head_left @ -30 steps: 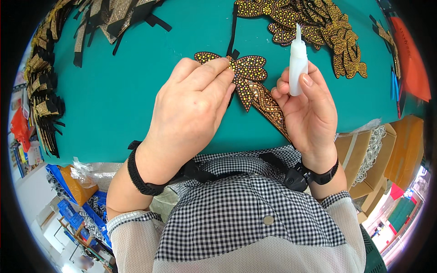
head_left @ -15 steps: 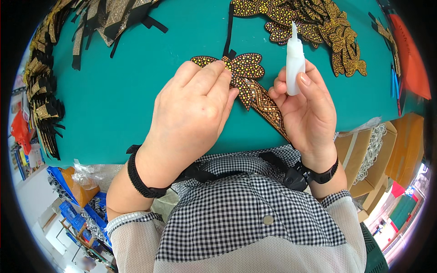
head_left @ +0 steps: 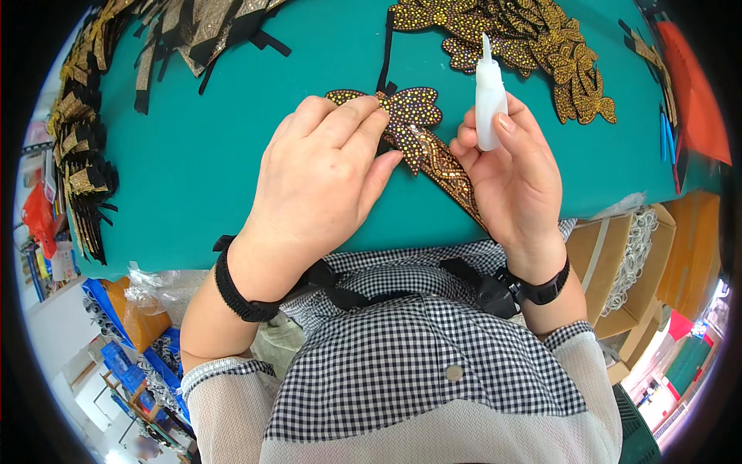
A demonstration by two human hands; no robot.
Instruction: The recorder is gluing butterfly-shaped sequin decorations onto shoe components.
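My left hand (head_left: 321,170) lies palm down on the green-topped table (head_left: 193,170), its fingers stretched over the left half of a black bow-shaped piece (head_left: 415,112) dotted with yellow studs. Those fingertips press at the bow's middle; what is under the palm is hidden. From the bow, a band patterned with copper-coloured beads (head_left: 450,179) slants down to the right, and a thin black strip (head_left: 386,54) runs away from me. Upright in my right hand (head_left: 525,166) is a white squeeze bottle (head_left: 490,100) with a pointed nozzle, gripped between thumb and fingers above the table.
Studded black-and-gold pieces (head_left: 572,58) are heaped at the far right. Glittery gold and black strips (head_left: 205,35) lie at the far left, with more stacked along the left edge (head_left: 85,155). Cardboard boxes (head_left: 603,255) stand below the table's right edge, one holding silvery rings (head_left: 638,247).
The bottle and my right hand have shifted slightly left and away from me. My left hand stays on the bow, its thumb now a little further from the fingers.
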